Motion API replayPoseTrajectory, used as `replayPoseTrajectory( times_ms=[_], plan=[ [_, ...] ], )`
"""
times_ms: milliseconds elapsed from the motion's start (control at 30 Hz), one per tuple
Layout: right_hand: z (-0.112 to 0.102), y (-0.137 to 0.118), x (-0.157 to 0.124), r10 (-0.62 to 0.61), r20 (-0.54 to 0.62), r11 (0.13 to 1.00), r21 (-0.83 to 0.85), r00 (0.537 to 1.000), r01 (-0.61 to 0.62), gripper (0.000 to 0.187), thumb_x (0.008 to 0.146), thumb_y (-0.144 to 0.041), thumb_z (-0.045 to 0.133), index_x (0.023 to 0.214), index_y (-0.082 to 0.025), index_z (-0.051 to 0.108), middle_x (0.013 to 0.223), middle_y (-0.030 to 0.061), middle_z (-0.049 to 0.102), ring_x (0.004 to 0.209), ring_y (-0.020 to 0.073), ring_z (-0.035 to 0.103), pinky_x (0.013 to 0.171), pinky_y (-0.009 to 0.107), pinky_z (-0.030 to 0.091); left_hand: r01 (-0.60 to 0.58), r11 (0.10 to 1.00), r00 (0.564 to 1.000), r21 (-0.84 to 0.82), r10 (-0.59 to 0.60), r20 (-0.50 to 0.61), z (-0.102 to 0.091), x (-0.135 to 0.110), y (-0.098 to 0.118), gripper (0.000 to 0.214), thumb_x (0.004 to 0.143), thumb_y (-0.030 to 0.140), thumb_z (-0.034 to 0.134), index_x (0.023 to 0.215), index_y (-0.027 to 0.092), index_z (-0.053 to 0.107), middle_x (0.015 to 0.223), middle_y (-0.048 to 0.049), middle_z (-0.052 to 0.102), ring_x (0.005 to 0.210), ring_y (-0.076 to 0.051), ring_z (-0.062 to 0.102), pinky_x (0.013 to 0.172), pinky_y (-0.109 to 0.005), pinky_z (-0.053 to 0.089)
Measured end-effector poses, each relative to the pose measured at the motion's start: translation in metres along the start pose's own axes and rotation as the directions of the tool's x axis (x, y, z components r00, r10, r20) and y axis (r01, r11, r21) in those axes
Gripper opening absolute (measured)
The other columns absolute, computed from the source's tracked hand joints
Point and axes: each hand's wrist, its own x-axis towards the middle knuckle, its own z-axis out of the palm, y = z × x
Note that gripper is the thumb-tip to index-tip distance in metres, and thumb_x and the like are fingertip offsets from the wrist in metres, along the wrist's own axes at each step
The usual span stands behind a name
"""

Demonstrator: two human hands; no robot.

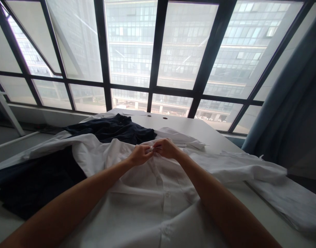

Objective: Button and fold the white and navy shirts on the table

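A person's two bare forearms reach forward over a white shirt (137,206), which lies spread front side up on a white table (191,125), directly before the wearer of the camera. The left hand (141,155) and the right hand (165,148) meet at the upper part of the shirt's front, side by side, each with thumb and fingers pinched together on the cloth. A small pale spot shows between the fingertips, too small to tell whether it is a button. Nearer the viewer, buttons (167,195) run down the shirt's front strip. Just beyond the shirt lies a crumpled dark navy garment (116,129); a second dark garment (41,179) lies to the shirt's left. To the shirt's right, folded white cloth (289,203) lies near the table's edge. Well beyond the shirt stand tall black-framed windows (132,44), with a many-storeyed building outside, and far to its right hangs a blue-grey curtain (289,89)
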Motion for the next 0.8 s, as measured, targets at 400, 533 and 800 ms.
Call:
replayPoseTrajectory(
  times_ms=[400, 533, 800],
  plan=[
    [0.005, 0.008, 0.002, 0.005, 0.036, 1.000, -0.002, 0.999, -0.005, 0.017, 0.084, -0.012, 0.061, 0.091, -0.019, 0.075, 0.088, 0.0041, 0.075, 0.081, 0.0179, 0.068, 0.075, 0.024, 0.046, -0.090, 0.986, 0.996, 0.144, 0.090, 0.004, -0.002, -0.002, 0.009, 0.027, 0.086, 0.029, 0.052, 0.063, 0.018, 0.058, 0.066, -0.0019, 0.057, 0.070, -0.018, 0.053, 0.071, -0.030, 0.041],
    [0.002, 0.004, 0.002, 0.029, 0.071, 1.000, -0.001, 0.997, -0.029, 0.014, 0.086, -0.015, 0.061, 0.087, -0.018, 0.075, 0.083, 0.0044, 0.075, 0.078, 0.0176, 0.068, 0.073, 0.024, 0.046, -0.029, 0.996, 0.999, 0.083, 0.030, -0.015, 0.001, -0.002, 0.006, 0.026, 0.084, 0.030, 0.053, 0.062, 0.017, 0.058, 0.064, -0.0012, 0.056, 0.069, -0.017, 0.052, 0.068, -0.029, 0.040],
    [0.003, 0.014, 0.002, -0.002, 0.097, 1.000, 0.026, 0.995, -0.001, 0.015, 0.083, -0.018, 0.066, 0.094, -0.019, 0.076, 0.090, 0.0043, 0.075, 0.082, 0.0183, 0.068, 0.076, 0.024, 0.048, 0.039, 0.990, 0.999, -0.139, -0.040, -0.009, 0.010, 0.001, -0.009, 0.021, 0.081, 0.031, 0.053, 0.080, 0.014, 0.066, 0.070, 0.0009, 0.058, 0.065, -0.014, 0.050, 0.065, -0.026, 0.041]
  ],
)
